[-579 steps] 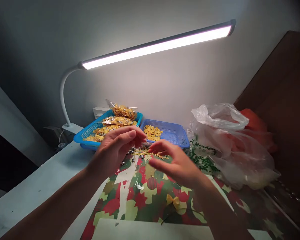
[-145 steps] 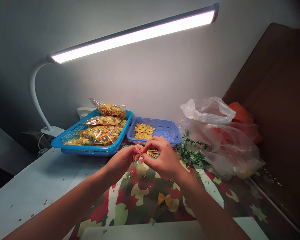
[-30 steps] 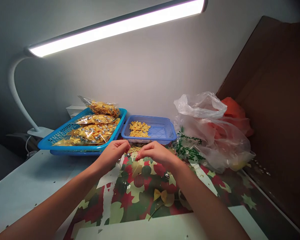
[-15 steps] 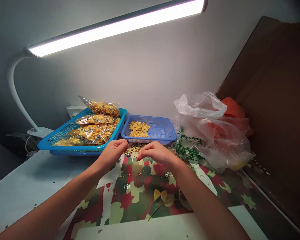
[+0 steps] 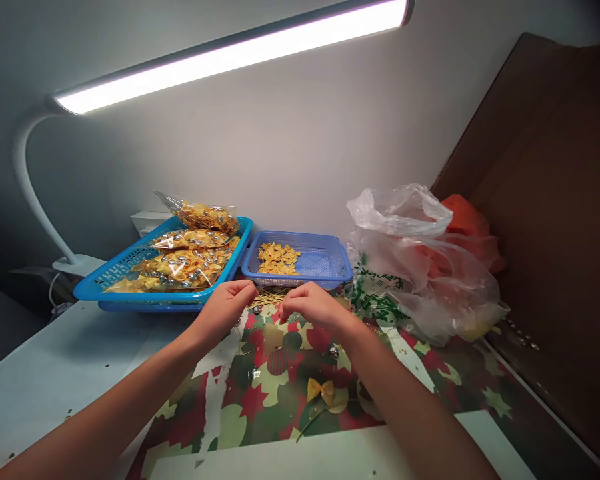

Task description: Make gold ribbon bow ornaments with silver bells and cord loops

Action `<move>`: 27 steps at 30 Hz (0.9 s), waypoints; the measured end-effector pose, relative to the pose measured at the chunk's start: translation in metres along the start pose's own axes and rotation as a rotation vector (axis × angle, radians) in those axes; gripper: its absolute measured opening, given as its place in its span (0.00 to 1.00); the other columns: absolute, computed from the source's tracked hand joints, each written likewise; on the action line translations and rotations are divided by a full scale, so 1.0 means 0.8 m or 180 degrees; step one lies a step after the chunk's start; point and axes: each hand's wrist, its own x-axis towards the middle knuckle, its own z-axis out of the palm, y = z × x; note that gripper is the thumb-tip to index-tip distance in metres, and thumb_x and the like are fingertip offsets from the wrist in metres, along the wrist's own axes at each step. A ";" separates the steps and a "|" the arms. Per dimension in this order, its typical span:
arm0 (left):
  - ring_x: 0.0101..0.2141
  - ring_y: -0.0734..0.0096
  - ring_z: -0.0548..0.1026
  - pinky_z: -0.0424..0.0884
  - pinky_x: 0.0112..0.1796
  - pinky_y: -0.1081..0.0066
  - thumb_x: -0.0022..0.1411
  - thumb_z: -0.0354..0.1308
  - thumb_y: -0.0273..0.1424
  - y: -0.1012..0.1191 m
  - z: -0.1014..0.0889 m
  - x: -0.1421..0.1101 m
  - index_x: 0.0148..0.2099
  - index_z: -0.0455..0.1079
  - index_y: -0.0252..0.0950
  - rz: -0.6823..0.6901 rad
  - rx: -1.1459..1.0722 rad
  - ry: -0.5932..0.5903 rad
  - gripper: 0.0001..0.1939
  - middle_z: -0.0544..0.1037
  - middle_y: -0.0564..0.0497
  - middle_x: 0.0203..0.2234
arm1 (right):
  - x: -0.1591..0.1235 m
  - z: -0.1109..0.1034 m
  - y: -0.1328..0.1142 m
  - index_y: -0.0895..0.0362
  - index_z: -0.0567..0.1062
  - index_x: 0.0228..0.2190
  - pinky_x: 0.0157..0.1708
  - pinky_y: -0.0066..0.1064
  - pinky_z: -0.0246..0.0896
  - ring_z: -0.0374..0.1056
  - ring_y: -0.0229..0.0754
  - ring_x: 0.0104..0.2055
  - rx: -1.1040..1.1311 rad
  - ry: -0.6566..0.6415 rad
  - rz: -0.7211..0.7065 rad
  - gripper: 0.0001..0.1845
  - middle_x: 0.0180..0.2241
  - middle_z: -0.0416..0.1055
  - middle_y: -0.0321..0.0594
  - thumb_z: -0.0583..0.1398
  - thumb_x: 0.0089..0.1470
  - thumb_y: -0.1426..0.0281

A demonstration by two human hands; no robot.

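My left hand (image 5: 229, 305) is closed, its fingers curled over the patterned sheet near the front of the baskets. Whatever lies inside them is hidden. A short gap away, my right hand (image 5: 313, 305) is bent down with thumb and fingers pressed together; I cannot make out anything in the pinch. Behind and between the hands lies a bunch of thin gold ties (image 5: 269, 297). A small silver bell (image 5: 257, 310) rests by my left fingertips, and another silver bell (image 5: 334, 352) sits below my right wrist. Nearer to me lies a yellow ribbon bow (image 5: 321, 392) with a thin stem.
A bright blue basket (image 5: 93, 288) at the left holds several clear bags of gold bows and bells. Beside it, a violet-blue basket (image 5: 347, 270) contains loose yellow bows. Plastic bags (image 5: 430, 280) crowd the right, by a brown cardboard panel (image 5: 540, 173). A lamp (image 5: 240, 57) hangs above.
The hands met at the fingertips 4.8 s ago and are now apart. In the last second my right fingers curl in slightly, and the thin strand below them no longer shows.
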 end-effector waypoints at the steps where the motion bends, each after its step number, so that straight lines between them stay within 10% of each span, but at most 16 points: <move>1: 0.19 0.76 0.46 0.42 0.21 0.73 0.48 0.52 0.35 0.000 0.000 0.000 0.19 0.50 0.39 0.0002 -0.0007 0.0006 0.13 0.50 0.59 0.16 | 0.000 0.000 0.000 0.57 0.78 0.14 0.34 0.31 0.56 0.65 0.40 0.31 -0.0001 -0.0003 0.0006 0.10 0.21 0.74 0.37 0.59 0.41 0.71; 17: 0.22 0.73 0.53 0.57 0.23 0.72 0.49 0.53 0.38 0.019 -0.002 -0.005 0.19 0.54 0.39 0.0096 -0.0903 -0.0332 0.14 0.56 0.57 0.18 | -0.008 0.000 -0.018 0.59 0.76 0.22 0.35 0.27 0.60 0.69 0.35 0.28 0.0404 -0.0932 0.0610 0.13 0.23 0.75 0.37 0.54 0.53 0.73; 27: 0.21 0.74 0.53 0.58 0.22 0.72 0.51 0.56 0.37 0.028 -0.002 -0.011 0.19 0.56 0.38 0.0130 -0.1375 -0.0513 0.15 0.57 0.57 0.18 | -0.006 0.003 0.005 0.56 0.77 0.26 0.37 0.28 0.59 0.67 0.37 0.32 -0.0021 -0.1590 -0.0131 0.10 0.25 0.71 0.33 0.58 0.57 0.70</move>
